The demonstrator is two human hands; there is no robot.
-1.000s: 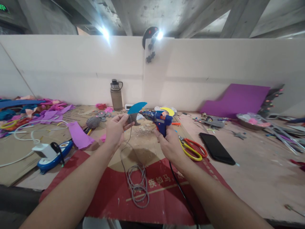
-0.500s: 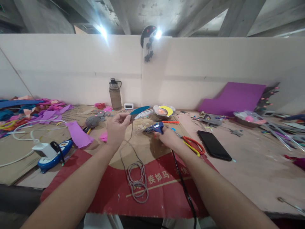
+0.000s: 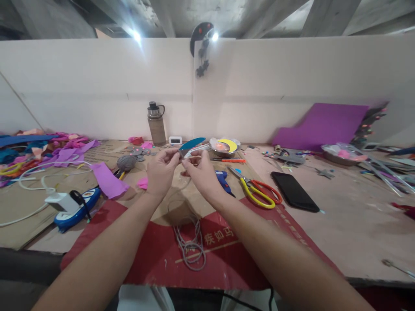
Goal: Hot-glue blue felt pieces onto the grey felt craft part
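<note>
The left hand (image 3: 163, 170) pinches the blue piece (image 3: 192, 144) near its grey lower end between thumb and forefinger; its blue part slants up and to the right, above the near part of the table (image 3: 333, 237). The right hand (image 3: 201, 172) meets it from the right, its fingers bent and drawn together close to the left fingertips; whether they grip the piece or the cord (image 3: 195, 269) cannot be told. The cord hangs below the hands and lies in loose loops on the red and brown cardboard (image 3: 155, 263).

The glue gun (image 3: 222, 178) lies just right of the right hand, partly hidden by it; the scissors (image 3: 244, 178) lie right of the gun, red and yellow handles toward the near side; the phone (image 3: 294, 192) rests farther right. Beyond the hands stand the bottle (image 3: 157, 129) and a small white clock (image 3: 175, 140); the bowl (image 3: 223, 154) is to their right, with a yellow crescent (image 3: 231, 145) over it and an orange stick (image 3: 233, 161) on its near side. At left are a grey yarn ball (image 3: 126, 163), a purple strip (image 3: 108, 180) and a blue power strip (image 3: 78, 214); a purple sheet (image 3: 320, 129) leans at the far right.
</note>
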